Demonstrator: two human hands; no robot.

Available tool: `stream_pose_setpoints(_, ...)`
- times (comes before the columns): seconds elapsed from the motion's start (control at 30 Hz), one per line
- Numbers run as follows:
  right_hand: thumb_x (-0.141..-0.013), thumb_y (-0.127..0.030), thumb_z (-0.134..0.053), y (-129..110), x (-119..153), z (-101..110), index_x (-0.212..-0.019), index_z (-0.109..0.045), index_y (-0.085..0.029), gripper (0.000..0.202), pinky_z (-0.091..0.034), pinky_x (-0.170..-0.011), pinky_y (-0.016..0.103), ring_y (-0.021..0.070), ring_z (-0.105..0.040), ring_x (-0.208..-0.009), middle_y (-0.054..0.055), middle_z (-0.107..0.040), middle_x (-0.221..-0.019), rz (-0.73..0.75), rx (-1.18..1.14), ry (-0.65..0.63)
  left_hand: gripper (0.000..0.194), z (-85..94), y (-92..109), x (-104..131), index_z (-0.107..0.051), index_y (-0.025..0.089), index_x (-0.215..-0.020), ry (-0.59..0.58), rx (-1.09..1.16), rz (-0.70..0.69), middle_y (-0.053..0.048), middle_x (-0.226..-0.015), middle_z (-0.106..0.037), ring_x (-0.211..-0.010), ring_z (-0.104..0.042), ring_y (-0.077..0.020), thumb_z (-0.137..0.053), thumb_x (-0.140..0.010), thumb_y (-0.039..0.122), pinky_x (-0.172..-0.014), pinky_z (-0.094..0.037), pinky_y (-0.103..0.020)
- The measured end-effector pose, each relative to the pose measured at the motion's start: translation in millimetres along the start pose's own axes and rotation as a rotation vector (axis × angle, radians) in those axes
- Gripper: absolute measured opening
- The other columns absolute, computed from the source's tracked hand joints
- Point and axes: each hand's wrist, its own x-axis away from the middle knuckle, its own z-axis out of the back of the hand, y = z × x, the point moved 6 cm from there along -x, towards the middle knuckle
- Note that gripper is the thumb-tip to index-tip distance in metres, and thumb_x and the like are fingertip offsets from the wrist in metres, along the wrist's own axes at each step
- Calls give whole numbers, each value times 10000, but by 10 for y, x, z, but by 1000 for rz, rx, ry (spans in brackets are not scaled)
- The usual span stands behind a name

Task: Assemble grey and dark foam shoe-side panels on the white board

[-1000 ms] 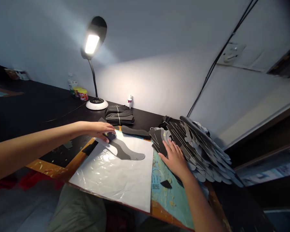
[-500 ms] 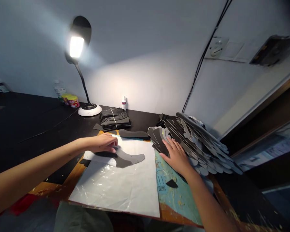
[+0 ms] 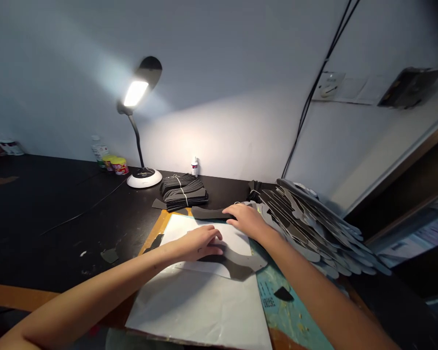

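My left hand (image 3: pixel 203 242) rests, fingers bent and thumb apart, on a curved grey cut piece (image 3: pixel 246 265) that has small holes near its end. Part of that piece is hidden under the hand. Beneath lies a white sheet (image 3: pixel 200 301) with a glossy surface. Farther back, my right hand (image 3: pixel 248 221) has its fingertips at the right end of a dark curved strip (image 3: pixel 209 214), seemingly a small stack. Its fingers are apart, and I see no clear grip on the strip.
A large fanned pile of grey pieces (image 3: pixel 314 228) stands at right. Behind the sheet sits a tied bundle of dark strips (image 3: pixel 184 192). A lit desk lamp (image 3: pixel 144 178), a small white bottle (image 3: pixel 194 167) and yellow-lidded tubs (image 3: pixel 119 166) are along the wall. A dark scrap (image 3: pixel 283 293) lies at right.
My right hand has left the fanned grey pieces and moved left to the dark strip. My left hand stays on the curved grey piece, now farther right on the sheet. The view has shifted.
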Motion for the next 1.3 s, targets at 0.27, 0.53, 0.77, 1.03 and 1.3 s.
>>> stream_pose_setpoints(0.27, -926, -191, -618, 247, -216, -260, -1107, -774, -240, 244, -532, -973, 332, 216, -702, -1090, 28, -760, -1179, -26, -123, 20, 246, 479, -592, 177, -704, 176, -1067, 337, -3, 112, -122, -1128, -668, -1049, -633, -252, -529, -1006, 337, -911, -494, -347)
stream_pose_setpoints(0.53, -1018, -254, -462, 311, -244, -283, -1123, -750, -254, 307, -507, -926, 319, 202, -691, -1084, 31, -755, -1189, -73, -93, 37, 297, 388, -911, 224, -762, 180, -1016, 438, 121, 190, -83, -1042, -741, -878, -690, -207, -557, -992, 393, -778, -513, -288)
stream_pose_setpoints(0.77, -1029, -268, -437, 221, -269, -345, -1118, -722, -231, 301, -455, -763, 292, 221, -704, -964, 70, -758, -1125, -223, 55, 110, 338, 363, -912, 238, -759, 186, -968, 462, 156, 194, -81, -1037, -726, -901, -684, -207, -512, -1008, 413, -779, -524, -283)
stream_pose_setpoints(1.03, -985, -275, -485, 208, -182, -188, -1049, -753, -275, 275, -462, -727, 289, 214, -705, -957, 10, -755, -1156, -244, 14, 243, 229, 400, -857, 266, -716, 204, -1105, 530, 105, 170, -88, -1179, -667, -1092, -634, -223, -551, -966, 281, -968, -517, -359)
stream_pose_setpoints(1.3, -996, -436, -427, -125, 326, -39, -1032, -741, -259, 362, -535, -924, 376, 265, -692, -1085, 75, -747, -1136, -50, -303, 426, 268, 592, -582, 391, -747, 280, -1158, 641, 110, 103, -96, -1299, -620, -1227, -576, -237, -587, -961, 196, -1025, -519, -401)
